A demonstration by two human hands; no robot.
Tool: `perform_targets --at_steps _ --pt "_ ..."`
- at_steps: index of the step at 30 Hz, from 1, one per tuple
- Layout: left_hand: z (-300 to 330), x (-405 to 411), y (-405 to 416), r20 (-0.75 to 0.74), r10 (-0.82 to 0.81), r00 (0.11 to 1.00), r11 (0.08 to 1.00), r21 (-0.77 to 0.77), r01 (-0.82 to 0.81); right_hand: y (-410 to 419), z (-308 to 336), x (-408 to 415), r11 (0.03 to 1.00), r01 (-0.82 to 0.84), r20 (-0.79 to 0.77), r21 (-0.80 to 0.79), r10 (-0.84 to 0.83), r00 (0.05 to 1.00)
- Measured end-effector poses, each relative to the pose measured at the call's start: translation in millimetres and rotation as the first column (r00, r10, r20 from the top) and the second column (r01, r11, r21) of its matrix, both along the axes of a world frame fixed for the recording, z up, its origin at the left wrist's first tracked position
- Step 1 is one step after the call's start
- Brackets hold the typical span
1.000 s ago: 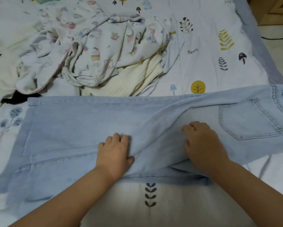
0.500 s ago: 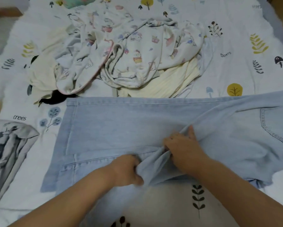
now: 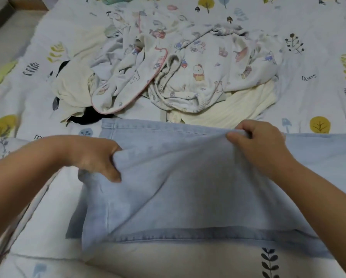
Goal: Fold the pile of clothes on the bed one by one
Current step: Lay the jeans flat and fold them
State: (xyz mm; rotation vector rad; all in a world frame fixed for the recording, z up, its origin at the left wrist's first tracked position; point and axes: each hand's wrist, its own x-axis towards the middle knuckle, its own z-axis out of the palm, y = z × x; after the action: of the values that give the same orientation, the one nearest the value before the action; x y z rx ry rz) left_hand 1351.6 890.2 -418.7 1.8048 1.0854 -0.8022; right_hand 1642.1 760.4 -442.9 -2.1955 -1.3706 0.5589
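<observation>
The jeans (image 3: 188,187) are spread across the near bed (image 3: 318,47). Their near layer is gripped by the left hand (image 3: 96,157) and pinched by the right hand (image 3: 254,141), evidently to be folded over. The pile (image 3: 168,77) lies beyond.

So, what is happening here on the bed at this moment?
A person is folding light blue jeans spread across the bed. The left hand grips a bunched part of the denim, and the right hand pinches a fold farther along and lifts it, so the fabric rises between them. Behind the jeans, a pile of unfolded clothes waits, with printed white pieces on top and cream and black ones under them.
</observation>
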Motion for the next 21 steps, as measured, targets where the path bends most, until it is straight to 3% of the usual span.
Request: perform_targets --at_steps 2,5,8,10,13,15,17,21 --pt "-2.0 -7.7 24.1 -0.035 0.016 0.999 0.949 0.314 -0.005 12.9 -7.6 -0.7 0.998 0.055 0.067 0.028 -0.057 0.996" --pt "-12.2 -11.5 49.2 0.105 0.153 0.983 0.695 0.695 -0.183 32.5 -23.3 -4.7 0.993 0.104 0.191 0.052 -0.113 0.975" --pt "-35.2 -8.8 52.0 0.365 0.287 0.886 0.451 0.764 -0.461 44.0 -38.7 -16.0 0.982 0.184 0.322 0.049 -0.190 0.927" --pt "-55.3 -9.4 45.8 0.472 0.346 0.811 0.374 0.723 -0.581 42.2 -45.8 -27.1 0.979 0.200 0.409 0.044 -0.200 0.890" --pt "-83.3 -13.3 29.6 0.415 0.495 0.764 0.402 0.670 -0.624 23.2 -52.7 -50.9 0.999 0.027 0.485 0.023 -0.035 0.874" --pt "-96.9 -19.5 12.2 0.252 0.573 0.780 0.493 0.654 -0.573 2.2 -58.2 -68.7 0.987 -0.160 0.478 0.026 0.129 0.869" --pt "-105.0 -29.8 -7.4 0.135 0.588 0.797 0.569 0.632 -0.527 -23.5 -65.2 -83.5 0.945 -0.328 0.534 0.006 0.274 0.800" --pt "-102.3 -49.2 -37.4 0.046 0.645 0.762 0.620 0.551 -0.558 -63.2 -78.1 -99.4 0.840 -0.488 0.469 -0.235 0.538 0.701"
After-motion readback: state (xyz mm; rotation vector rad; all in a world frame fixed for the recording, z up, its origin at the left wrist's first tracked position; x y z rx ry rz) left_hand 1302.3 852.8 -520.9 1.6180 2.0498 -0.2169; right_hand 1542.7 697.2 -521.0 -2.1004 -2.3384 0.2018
